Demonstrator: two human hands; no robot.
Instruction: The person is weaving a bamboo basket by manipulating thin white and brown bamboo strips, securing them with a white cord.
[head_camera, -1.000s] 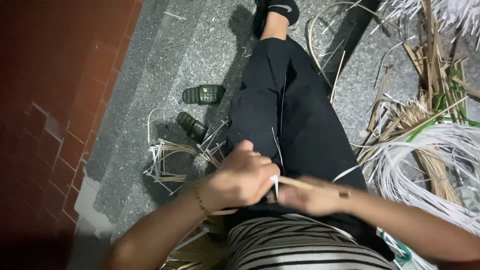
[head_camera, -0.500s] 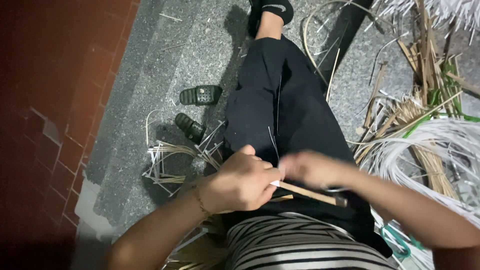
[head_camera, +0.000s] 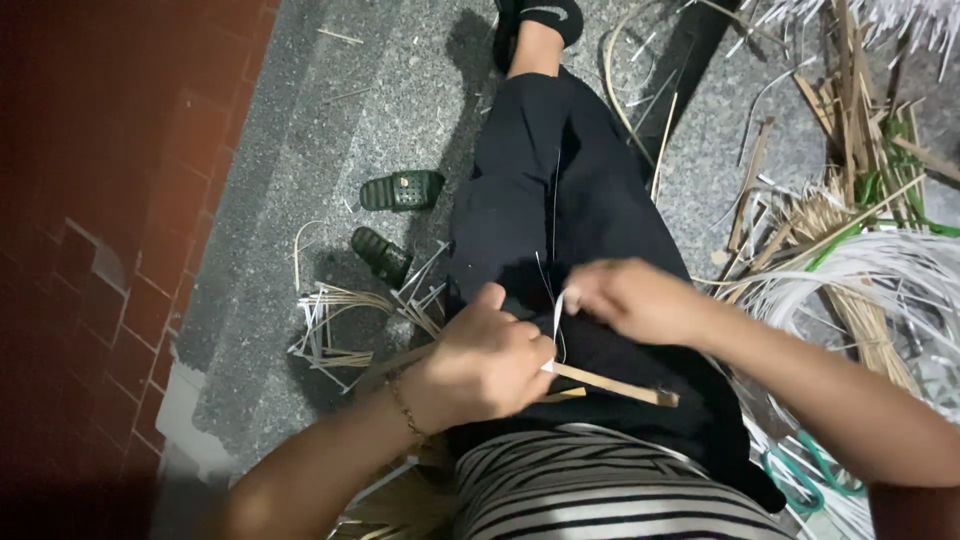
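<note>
Both hands meet over the lap: the left hand (head_camera: 487, 362) is fisted around a flat, pale tan bamboo stick (head_camera: 612, 386) that lies across the black trousers (head_camera: 560, 200), while the right hand (head_camera: 628, 298) pinches a thin whitish sliver (head_camera: 557, 316) rising from the stick's near end. Light and stiff, the stick looks best gripped close to the split; the sliver seems springy, sharp-edged and likely to snap if bent hard.
</note>
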